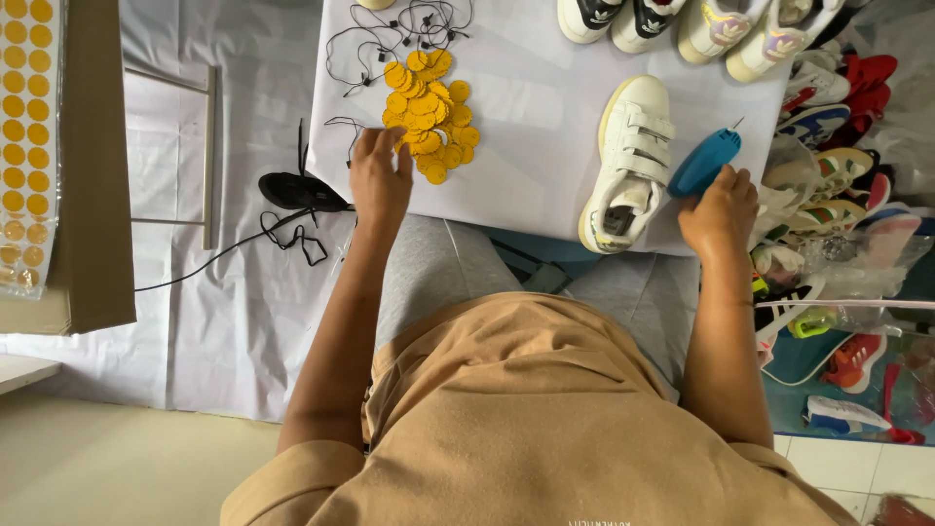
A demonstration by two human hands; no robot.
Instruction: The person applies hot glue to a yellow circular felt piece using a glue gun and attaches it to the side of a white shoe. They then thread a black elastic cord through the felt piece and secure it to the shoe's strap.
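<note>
Left hand [380, 175] on round yellow tags [427, 112] | right hand [719, 206] gripping smooth blue tool [705, 161]

The person wore a loose tan short-sleeved shirt [506, 409], its cloth creased in soft folds over the belly, with a thin line of small pale print near the lower hem. Grey trousers [438, 268] covered both legs. Both arms were bare from the sleeve edge down, with no watch, rings or gloves.
</note>
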